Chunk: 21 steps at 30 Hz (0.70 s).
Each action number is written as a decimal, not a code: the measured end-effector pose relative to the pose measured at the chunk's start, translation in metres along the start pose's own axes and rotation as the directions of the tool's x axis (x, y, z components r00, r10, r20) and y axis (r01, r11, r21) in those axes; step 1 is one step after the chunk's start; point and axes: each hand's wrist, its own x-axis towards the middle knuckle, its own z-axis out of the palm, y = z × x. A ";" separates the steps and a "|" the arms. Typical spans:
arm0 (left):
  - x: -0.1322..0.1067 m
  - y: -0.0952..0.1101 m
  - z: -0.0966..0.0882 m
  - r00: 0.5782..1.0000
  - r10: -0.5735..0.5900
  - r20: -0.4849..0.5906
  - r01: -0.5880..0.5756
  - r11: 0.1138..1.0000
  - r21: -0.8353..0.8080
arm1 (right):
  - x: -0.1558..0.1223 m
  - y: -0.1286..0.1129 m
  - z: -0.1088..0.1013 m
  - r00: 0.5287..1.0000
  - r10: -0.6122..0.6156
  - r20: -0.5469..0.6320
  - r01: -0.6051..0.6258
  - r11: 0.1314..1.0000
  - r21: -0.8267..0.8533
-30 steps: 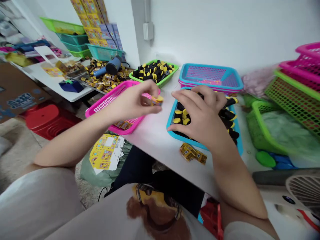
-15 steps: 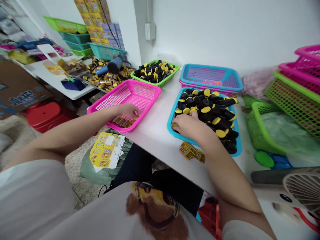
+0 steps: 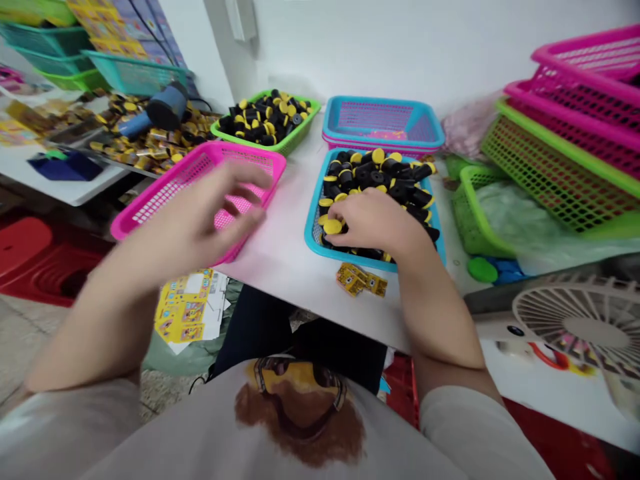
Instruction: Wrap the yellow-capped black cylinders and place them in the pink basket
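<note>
My left hand [image 3: 205, 213] is raised over the near side of the pink basket [image 3: 277, 175], fingers apart and nothing seen in them; it is slightly blurred. It hides much of that basket's inside. My right hand [image 3: 375, 220] reaches into the blue basket [image 3: 311, 230], which is heaped with small black canisters with yellow caps. Its thumb and fingers close around one yellow-capped black canister [image 3: 333, 227] at the left of the heap. In front of the blue basket, a few small yellow patterned card pieces [image 3: 356, 279] lie on the white table [image 3: 270, 260].
Behind stands a green basket [image 3: 300, 137] of similar canisters, beside an empty-looking stacked blue basket [image 3: 385, 107]. To the left, a tray of gold and black pieces [image 3: 150, 143] adjoins the pink basket. Stacked baskets [image 3: 555, 173] and a fan [image 3: 590, 327] crowd the right.
My left hand has lifted out of the pink basket and its fingers have spread. My right hand stays in the blue basket, now around a canister. The view has shifted right.
</note>
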 end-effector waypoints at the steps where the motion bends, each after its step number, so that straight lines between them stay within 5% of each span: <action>1: -0.006 0.018 0.016 0.989 0.138 0.055 -0.135 0.989 -0.056 | -0.007 0.003 -0.005 0.997 0.022 -0.069 -0.022 1.000 0.003; 3: -0.015 0.041 0.066 0.908 0.347 0.235 -0.326 0.937 -0.127 | -0.023 0.006 -0.014 0.974 0.086 -0.210 -0.083 0.996 0.025; 5: -0.016 0.047 0.124 0.846 0.432 0.312 -0.465 0.884 0.036 | -0.042 0.004 -0.023 0.928 0.132 -0.347 -0.113 0.991 0.074; 7: -0.011 0.040 0.172 0.819 0.459 0.345 -0.538 0.822 0.184 | -0.059 0.000 -0.030 0.884 0.150 -0.443 -0.106 0.987 0.123; 9: -0.006 0.030 0.200 0.804 0.485 0.346 -0.572 0.790 0.221 | -0.074 -0.005 -0.035 0.849 0.133 -0.511 -0.068 0.987 0.144; 16: -0.007 0.009 0.204 0.742 0.585 0.327 -0.656 0.734 0.175 | -0.101 -0.015 -0.040 0.684 0.104 -0.722 0.068 0.976 0.205; 21: -0.005 0.004 0.207 0.736 0.602 0.311 -0.670 0.713 0.205 | -0.100 -0.011 -0.044 0.721 0.179 -0.669 -0.001 0.966 0.258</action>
